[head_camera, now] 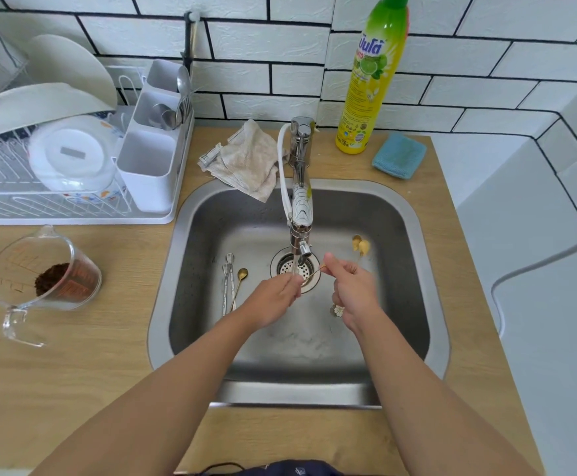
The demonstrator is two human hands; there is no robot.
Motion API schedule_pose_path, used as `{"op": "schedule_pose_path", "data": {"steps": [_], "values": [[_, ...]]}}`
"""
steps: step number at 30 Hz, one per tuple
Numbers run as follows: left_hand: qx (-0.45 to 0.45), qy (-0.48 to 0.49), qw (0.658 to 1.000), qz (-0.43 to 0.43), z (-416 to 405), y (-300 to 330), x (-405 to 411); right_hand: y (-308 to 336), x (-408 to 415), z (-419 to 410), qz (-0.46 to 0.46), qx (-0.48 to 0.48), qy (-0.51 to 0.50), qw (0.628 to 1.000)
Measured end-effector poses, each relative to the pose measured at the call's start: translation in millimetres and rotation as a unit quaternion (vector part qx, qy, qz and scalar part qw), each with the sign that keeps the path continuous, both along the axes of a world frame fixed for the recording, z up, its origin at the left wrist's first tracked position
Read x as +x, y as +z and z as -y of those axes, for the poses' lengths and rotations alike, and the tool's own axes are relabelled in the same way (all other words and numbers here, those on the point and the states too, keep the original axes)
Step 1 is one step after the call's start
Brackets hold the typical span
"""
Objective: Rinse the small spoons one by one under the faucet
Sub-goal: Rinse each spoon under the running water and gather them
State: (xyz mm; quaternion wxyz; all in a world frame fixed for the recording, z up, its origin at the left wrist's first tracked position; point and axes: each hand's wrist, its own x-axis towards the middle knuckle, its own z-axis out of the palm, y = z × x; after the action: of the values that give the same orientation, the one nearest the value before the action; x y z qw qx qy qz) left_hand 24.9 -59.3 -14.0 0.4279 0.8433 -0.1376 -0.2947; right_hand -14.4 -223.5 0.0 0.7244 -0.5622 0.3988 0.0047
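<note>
Water runs from the faucet (300, 207) over the drain of the steel sink (184, 269). My right hand (350, 290) pinches the handle of a thin gold spoon (314, 271) and holds it in the stream. My left hand (273, 300) closes its fingertips around that spoon's bowl end under the water. On the sink floor to the left lie two silver spoons (228, 283) and a gold spoon (239, 283). Two gold spoons (360, 245) rest at the right. A flower-shaped handle end (337, 310) shows below my right hand.
A white dish rack (74, 166) with plates and a cutlery holder stands at the left. A glass measuring cup (43, 273) with brown grounds sits on the wooden counter. A cloth (249, 159), a yellow dish soap bottle (369, 80) and a blue sponge (398, 156) lie behind the sink.
</note>
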Motion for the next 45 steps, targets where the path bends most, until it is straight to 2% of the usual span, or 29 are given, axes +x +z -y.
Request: {"op": "schedule_pose_path", "data": {"steps": [2, 5, 8, 10, 11, 13, 16, 20, 23, 26, 30, 34, 37, 41, 45], "values": [[0.017, -0.021, 0.999, 0.045, 12.7, 9.9, 5.6, 1.1, -0.2, -11.8, 0.009, 0.013, 0.028, 0.999], [0.068, -0.064, 0.992, 0.080, 23.0, 14.1, 14.6, 4.6, 5.0, -12.7, 0.027, 0.038, -0.027, 0.999], [0.082, -0.070, 0.992, 0.072, 3.5, 3.3, 13.4, 4.8, 7.8, 2.6, 0.006, 0.019, -0.067, 0.998], [0.065, -0.052, 0.996, 0.043, -8.4, -1.4, 6.8, -1.0, 7.0, 7.5, 0.003, 0.013, -0.048, 0.999], [0.052, -0.036, 0.998, 0.014, -11.9, -2.4, 2.9, -4.1, 6.1, 5.7, 0.006, 0.016, -0.022, 1.000], [0.001, 0.034, 0.995, -0.095, -16.4, -2.5, -3.1, -9.5, 3.3, -3.4, 0.019, 0.030, 0.032, 0.999], [-0.030, 0.101, 0.955, -0.277, -30.5, 3.5, -1.8, -14.5, -1.7, -17.8, 0.047, 0.030, 0.086, 0.995], [0.055, 0.046, 0.931, -0.357, -61.4, 14.8, 2.8, -18.0, -4.1, -33.9, 0.074, -0.007, 0.160, 0.984], [0.068, 0.006, 0.916, -0.396, -73.4, 22.9, 3.8, -19.7, -4.8, -39.8, 0.076, -0.010, 0.184, 0.980], [0.062, -0.004, 0.918, -0.392, -73.5, 23.8, -0.9, -18.3, -5.5, -40.7, 0.077, -0.005, 0.180, 0.981], [0.047, 0.042, 0.945, -0.321, -64.8, 12.7, -9.4, -19.0, -5.1, -39.1, 0.071, -0.040, 0.195, 0.977], [0.024, 0.075, 0.956, -0.283, -63.3, 1.9, -15.3, -21.4, -7.1, -38.2, 0.113, -0.010, 0.160, 0.981], [0.023, 0.074, 0.959, -0.274, -62.0, 0.3, -17.3, -24.2, -9.4, -38.8, 0.130, 0.013, 0.115, 0.985], [0.014, 0.080, 0.956, -0.281, -59.3, 0.8, -16.9, -27.8, -8.8, -37.9, 0.079, -0.025, 0.125, 0.989], [-0.002, 0.080, 0.952, -0.295, -57.6, 5.8, -18.6, -27.1, -10.2, -35.2, 0.114, 0.009, 0.121, 0.986]]}}
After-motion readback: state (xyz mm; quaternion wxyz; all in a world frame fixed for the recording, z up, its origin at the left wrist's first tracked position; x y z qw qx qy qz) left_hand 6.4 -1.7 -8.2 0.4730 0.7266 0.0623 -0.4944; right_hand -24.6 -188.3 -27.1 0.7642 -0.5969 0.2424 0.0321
